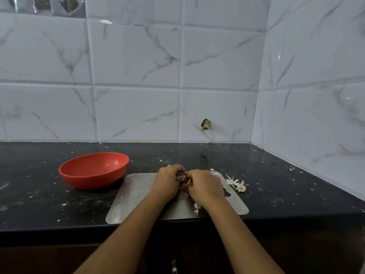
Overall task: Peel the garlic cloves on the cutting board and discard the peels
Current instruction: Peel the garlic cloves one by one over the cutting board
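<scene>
Both hands meet over the far right part of the board [138, 194]. The left hand [167, 181] and the right hand [205, 186] are curled knuckle to knuckle, with fingers closed tight on the garlic [183, 177] pinched between them. Only slivers of white skin poke out of the gap. It is probably a single clove, but the fingers hide most of it. The right forearm crosses the board's near edge close to its near right corner, and the left forearm comes in over the middle of that edge.

A scrap of peel [196, 207] lies on the board just beside the right wrist, near the near edge. More peels [236, 183] sit in a small heap on the counter [276, 184], just off the board's right edge by its far right corner.

The board's near edge runs close along the counter's front edge, so there is little room there. The left half of the board shows plain steel.

The red bowl [93, 170] stands on the counter just beside the board's far left corner, its rim tipped toward the hands.

Behind the hands, a broad band of dark counter runs back to the tiled wall. To the right, it stretches well past the heap of peels to the side wall. White flecks of skin are scattered across all of it.
</scene>
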Demonstrator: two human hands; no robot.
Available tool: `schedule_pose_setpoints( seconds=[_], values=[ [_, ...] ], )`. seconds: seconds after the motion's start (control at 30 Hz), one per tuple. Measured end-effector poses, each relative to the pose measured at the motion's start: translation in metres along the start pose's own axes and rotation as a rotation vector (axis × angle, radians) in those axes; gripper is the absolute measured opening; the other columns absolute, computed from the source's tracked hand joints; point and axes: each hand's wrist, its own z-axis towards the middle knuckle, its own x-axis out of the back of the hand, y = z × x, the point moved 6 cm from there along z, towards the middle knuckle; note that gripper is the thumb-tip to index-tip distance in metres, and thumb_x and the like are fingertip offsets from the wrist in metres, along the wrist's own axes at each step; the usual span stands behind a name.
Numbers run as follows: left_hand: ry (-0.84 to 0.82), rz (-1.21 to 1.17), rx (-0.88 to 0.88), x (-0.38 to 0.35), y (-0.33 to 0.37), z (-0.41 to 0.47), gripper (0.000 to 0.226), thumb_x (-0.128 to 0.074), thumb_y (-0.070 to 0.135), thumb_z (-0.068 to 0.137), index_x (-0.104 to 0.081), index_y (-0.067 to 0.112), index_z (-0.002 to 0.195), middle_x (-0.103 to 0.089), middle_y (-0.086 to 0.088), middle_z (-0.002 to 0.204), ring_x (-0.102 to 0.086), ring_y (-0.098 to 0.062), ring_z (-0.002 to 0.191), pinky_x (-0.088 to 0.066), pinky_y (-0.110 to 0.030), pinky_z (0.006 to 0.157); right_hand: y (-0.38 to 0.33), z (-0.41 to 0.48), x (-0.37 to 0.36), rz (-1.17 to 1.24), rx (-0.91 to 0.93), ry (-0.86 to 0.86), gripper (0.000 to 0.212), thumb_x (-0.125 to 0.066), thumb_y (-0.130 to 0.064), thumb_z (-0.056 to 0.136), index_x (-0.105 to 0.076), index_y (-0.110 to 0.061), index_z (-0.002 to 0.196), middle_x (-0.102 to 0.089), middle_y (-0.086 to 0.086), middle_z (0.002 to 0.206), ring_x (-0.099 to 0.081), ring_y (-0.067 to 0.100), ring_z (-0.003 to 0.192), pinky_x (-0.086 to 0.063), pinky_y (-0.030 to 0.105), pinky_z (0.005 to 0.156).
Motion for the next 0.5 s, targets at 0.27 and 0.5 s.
schedule_pose_setpoints(
  seconds=[0.27, 0.5],
  values=[
    [-0.055, 0.033, -0.023, -0.006, 0.001, 0.003, 0.023, -0.06, -0.003, 0.082, -0.072, 0.009, 0.098, -0.071, -0.007, 0.096, -0.063, -0.02, 0.093, -0.046, -0.023, 0.079, 0.015, 0.004, 0.004, 0.021, -0.044, 0.009, 0.028, -0.046, -0.012, 0.097, -0.063, -0.02, 0.117, -0.055, 0.004, 0.117, -0.058, 0.026, 0.104, -0.043, 0.033, 0.081],
    [-0.072, 0.036, -0.044, -0.008, 0.006, 0.003, 0.016, -0.066, 0.005, 0.084, -0.072, 0.007, 0.099, -0.071, -0.007, 0.098, -0.062, -0.019, 0.095, -0.041, -0.018, 0.08, 0.028, 0.003, 0.009, 0.18, -0.106, 0.021, 0.017, -0.045, -0.025, 0.1, -0.06, -0.02, 0.095, -0.063, 0.003, 0.097, -0.058, 0.021, 0.085, -0.046, 0.033, 0.073]
  ],
)
